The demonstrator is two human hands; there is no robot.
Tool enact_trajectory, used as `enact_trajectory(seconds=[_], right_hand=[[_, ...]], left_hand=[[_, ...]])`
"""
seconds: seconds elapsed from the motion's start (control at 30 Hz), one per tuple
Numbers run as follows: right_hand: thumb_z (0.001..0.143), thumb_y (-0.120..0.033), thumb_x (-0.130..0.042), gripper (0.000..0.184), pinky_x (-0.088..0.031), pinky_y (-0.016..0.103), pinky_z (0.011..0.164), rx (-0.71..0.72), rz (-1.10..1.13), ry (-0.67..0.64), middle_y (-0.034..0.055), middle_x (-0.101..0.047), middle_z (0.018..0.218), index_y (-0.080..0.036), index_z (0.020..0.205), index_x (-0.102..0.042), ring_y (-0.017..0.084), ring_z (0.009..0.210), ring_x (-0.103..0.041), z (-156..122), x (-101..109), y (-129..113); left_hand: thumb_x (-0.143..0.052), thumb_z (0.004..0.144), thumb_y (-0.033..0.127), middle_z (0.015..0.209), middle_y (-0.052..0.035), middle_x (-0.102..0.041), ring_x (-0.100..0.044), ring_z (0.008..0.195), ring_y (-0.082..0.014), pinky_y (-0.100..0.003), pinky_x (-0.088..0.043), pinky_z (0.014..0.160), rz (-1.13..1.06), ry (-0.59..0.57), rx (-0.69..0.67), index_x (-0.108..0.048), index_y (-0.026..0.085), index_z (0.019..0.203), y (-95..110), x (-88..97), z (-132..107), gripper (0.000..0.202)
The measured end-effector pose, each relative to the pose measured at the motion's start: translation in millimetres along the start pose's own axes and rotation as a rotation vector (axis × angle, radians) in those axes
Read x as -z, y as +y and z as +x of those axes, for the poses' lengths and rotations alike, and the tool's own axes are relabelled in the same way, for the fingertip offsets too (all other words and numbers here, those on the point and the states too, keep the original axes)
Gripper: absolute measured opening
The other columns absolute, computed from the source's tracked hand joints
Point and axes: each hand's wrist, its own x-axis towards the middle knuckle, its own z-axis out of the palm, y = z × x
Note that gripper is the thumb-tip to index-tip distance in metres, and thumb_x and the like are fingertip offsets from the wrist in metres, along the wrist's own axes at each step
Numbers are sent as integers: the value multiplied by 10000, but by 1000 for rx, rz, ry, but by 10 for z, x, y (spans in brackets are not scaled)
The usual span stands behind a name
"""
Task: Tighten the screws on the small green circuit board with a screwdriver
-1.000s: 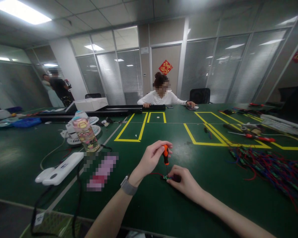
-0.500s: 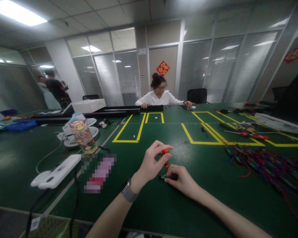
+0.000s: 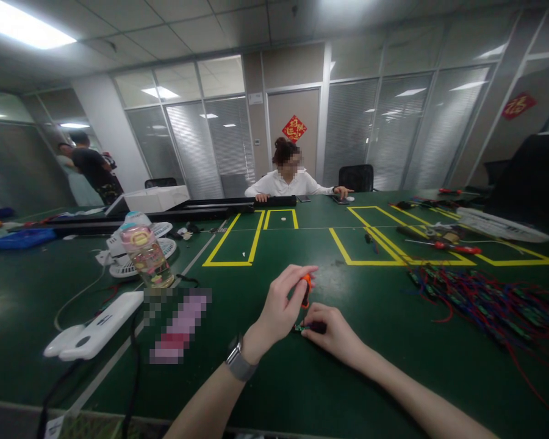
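Note:
My left hand (image 3: 281,305), with a watch on the wrist, has its thumb and fingers closed round the orange and black handle of a screwdriver (image 3: 307,291). The tool stands nearly upright, and its thin shaft points down at a small green circuit board (image 3: 299,328). Low over the green tabletop, my right hand (image 3: 336,332) pinches that board at its right side. A dark part sits under the right fingers, mostly hidden. Whether the screwdriver's tip touches the board is too small to tell.
Right lies a heap of circuit boards with red and blue wires (image 3: 480,299), with red-handled tools (image 3: 457,247) behind. Left stand a drink bottle (image 3: 149,256), a white fan (image 3: 119,265) and a white device (image 3: 100,323). A person in white (image 3: 283,183) sits opposite.
The fingers of my left hand have closed in round the screwdriver handle. My right hand keeps its pinch on the board. The whole view has shifted slightly.

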Motion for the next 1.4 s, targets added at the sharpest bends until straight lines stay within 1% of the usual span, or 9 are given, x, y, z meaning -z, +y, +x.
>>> enact_trajectory(seconds=[0.17,0.27,0.5,0.67,0.77,0.87,1.07,1.2,1.4], right_hand=[[769,-148,-673,71,-497,272,680,-3,3,19,26,-652,833,-184,764,-734,166,730,-601,-2,-8,-20],[778,-181,-671,70,-503,276,678,-10,-2,22,27,-659,840,-199,769,-738,173,737,-605,-4,-13,-22],[765,-126,-673,78,-477,270,667,-3,-19,19,29,-645,807,-177,770,-732,168,721,-590,-3,-12,-11],[760,-112,-674,78,-461,262,663,-3,-24,12,31,-641,805,-169,775,-726,169,731,-586,-6,-10,-8],[762,-122,-674,69,-456,261,663,-8,-25,10,31,-643,806,-169,768,-724,170,733,-586,-8,-15,-6],[762,-131,-675,65,-453,263,658,-18,-37,9,30,-645,803,-173,770,-725,172,728,-584,-7,-16,-9],[773,-147,-666,75,-453,266,657,-13,-31,3,30,-640,796,-179,777,-735,173,720,-585,-13,-21,7],[767,-147,-672,71,-452,265,651,-25,-26,4,33,-640,806,-177,778,-735,175,723,-585,-12,-24,16],[763,-143,-671,63,-457,268,661,-23,-34,10,37,-645,809,-172,774,-727,177,731,-589,-13,-27,12]], left_hand=[[-616,889,267,828,-21,-533,-541,738,-140,-254,-462,681,146,109,-46,-702,219,1036,-47,-24,2,177],[-719,812,311,790,-2,-498,-518,706,-133,-245,-457,657,195,158,-59,-717,218,961,-62,-36,-2,176],[-439,968,204,1040,-77,-639,-614,949,-182,-300,-496,825,144,137,-37,-653,196,1132,-13,1,5,270],[-521,933,196,972,-66,-684,-641,864,-167,-282,-519,765,113,179,-30,-667,183,1087,-35,-17,19,212],[-628,873,214,832,-24,-613,-595,755,-137,-244,-492,690,152,204,-43,-711,195,965,-68,-41,22,125],[-687,838,255,801,-6,-550,-568,726,-126,-236,-481,674,157,221,-20,-722,204,929,-83,-44,16,109],[-413,973,157,1049,-60,-638,-607,966,-158,-280,-490,840,112,165,-95,-658,202,1118,-45,-11,-4,288],[-495,939,149,934,-44,-632,-609,859,-143,-256,-493,755,152,197,-122,-676,193,1055,-64,-37,-8,220],[-691,840,257,826,-9,-522,-549,737,-120,-229,-473,654,136,248,-105,-722,198,864,-117,-70,-1,71]])
